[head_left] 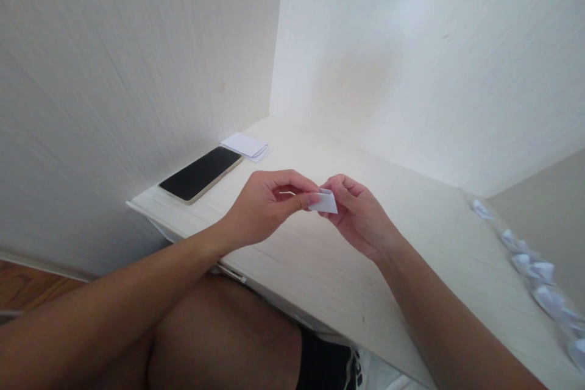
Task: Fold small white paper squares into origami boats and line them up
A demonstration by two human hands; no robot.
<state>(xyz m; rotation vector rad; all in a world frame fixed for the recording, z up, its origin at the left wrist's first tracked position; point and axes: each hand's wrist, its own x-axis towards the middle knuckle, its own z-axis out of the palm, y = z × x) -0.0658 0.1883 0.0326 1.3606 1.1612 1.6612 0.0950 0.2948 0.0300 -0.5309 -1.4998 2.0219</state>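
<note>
A small folded piece of white paper (326, 202) is held up between both hands, over the white table. My left hand (269, 204) pinches its left side between thumb and fingers. My right hand (359, 213) is closed on the paper's right end, with the thumb on top and the fingertips partly hidden behind it. The paper looks doubled over, with an opening along its upper edge.
A phone (202, 174) with a dark screen lies at the table's left, beside a small stack of white paper (245, 144). Several folded white paper pieces (532, 266) line the right edge. Walls stand left and behind the white table (315, 280).
</note>
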